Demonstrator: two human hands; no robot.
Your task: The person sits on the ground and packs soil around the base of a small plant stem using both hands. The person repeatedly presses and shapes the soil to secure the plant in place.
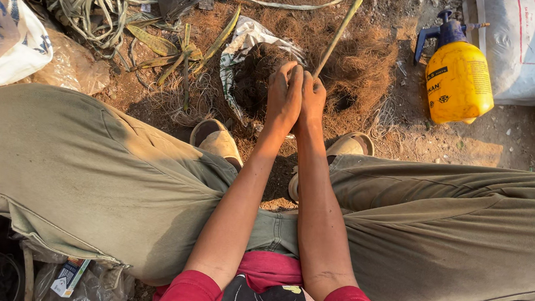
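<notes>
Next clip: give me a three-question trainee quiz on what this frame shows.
1. True or false: the left hand and right hand are pressed side by side over the bag of dark soil.
2. What colour is the pump sprayer? A) green B) yellow C) white
3. Which long thing rises from beside the right hand?

Key: 1. true. 2. B. 3. A thin green plant stalk; whether the hand grips it cannot be told.

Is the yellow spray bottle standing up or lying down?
Lying down. The yellow spray bottle rests on its side on the dirt, with its blue pump top pointing sideways toward the brown fibre pile.
</notes>
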